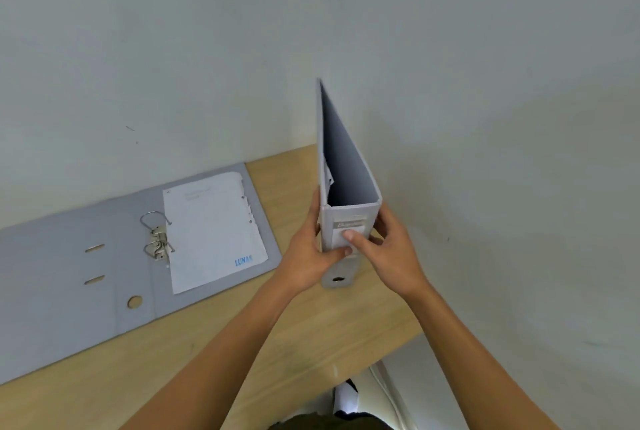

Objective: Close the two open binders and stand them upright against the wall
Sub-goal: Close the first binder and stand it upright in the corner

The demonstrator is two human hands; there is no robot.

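Observation:
A closed grey binder (346,159) stands upright on the wooden desk (214,336), spine toward me, in the corner where the back wall meets the right wall. My left hand (310,249) grips its left cover and my right hand (384,246) holds its right side, thumb on the spine label. A second grey binder (79,267) lies open and flat on the desk at the left, its ring mechanism (157,235) showing and a white punched sheet (213,229) on its right half.
The back wall (173,66) runs right behind the open binder. The right wall (519,152) closes off the desk's right end. Below the desk's front edge, floor and a white cable (388,391) show.

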